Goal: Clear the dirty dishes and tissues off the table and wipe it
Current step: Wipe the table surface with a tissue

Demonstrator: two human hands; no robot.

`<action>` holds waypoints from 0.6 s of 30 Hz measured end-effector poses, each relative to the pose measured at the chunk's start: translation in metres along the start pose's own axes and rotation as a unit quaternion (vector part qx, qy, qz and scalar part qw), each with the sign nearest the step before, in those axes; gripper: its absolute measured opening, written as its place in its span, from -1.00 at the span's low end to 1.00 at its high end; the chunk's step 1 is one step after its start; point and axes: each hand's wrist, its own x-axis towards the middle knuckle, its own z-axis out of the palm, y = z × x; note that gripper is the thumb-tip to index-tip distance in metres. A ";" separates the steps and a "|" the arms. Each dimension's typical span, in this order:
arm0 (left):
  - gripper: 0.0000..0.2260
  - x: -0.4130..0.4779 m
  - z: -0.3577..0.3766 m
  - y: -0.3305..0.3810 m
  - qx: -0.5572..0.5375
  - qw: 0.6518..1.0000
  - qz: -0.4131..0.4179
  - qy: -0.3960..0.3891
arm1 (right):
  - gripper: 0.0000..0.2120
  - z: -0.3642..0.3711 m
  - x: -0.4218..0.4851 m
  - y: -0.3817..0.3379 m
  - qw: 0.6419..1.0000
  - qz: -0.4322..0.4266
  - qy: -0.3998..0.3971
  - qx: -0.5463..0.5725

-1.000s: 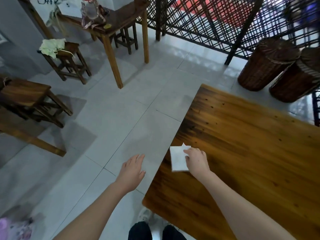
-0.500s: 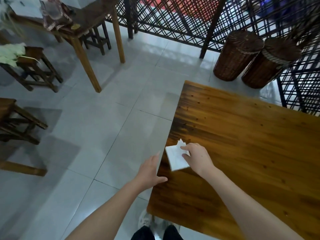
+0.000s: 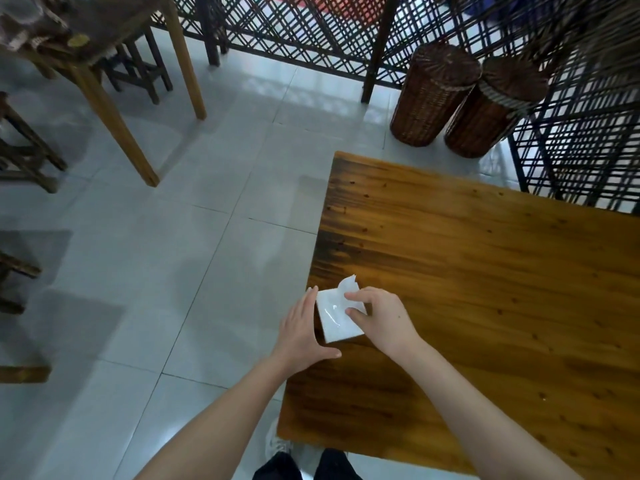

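A white pack of tissues [image 3: 335, 318] lies at the left edge of the brown wooden table [image 3: 485, 289], with one tissue sticking up from its top. My right hand [image 3: 379, 318] rests on the pack's right side and pinches the raised tissue between thumb and fingers. My left hand [image 3: 300, 329] is at the table's edge with straight fingers, pressed flat against the pack's left side. No dishes are in view on the table.
Two tall wicker baskets [image 3: 433, 95] stand beyond the table's far end against a dark lattice screen [image 3: 311, 32]. Another wooden table [image 3: 104, 53] and stools [image 3: 27, 157] stand at the left on the pale tiled floor [image 3: 173, 271].
My left hand has moved right from over the floor to the table's edge and now touches the tissue pack. My right hand's fingers now curl on the tissue. The view swung rightward.
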 end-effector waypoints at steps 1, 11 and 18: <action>0.10 0.000 0.002 -0.001 -0.001 1.000 0.010 0.005 | -0.69 0.001 0.000 0.001 1.000 0.003 -0.001 0.002; -0.08 0.003 0.015 -0.007 0.024 0.995 0.096 0.020 | -0.67 0.008 -0.006 0.020 0.999 0.035 -0.020 0.021; -0.11 0.007 0.019 -0.007 0.030 0.996 0.077 0.021 | -0.65 0.014 -0.007 0.029 0.995 0.077 -0.013 0.055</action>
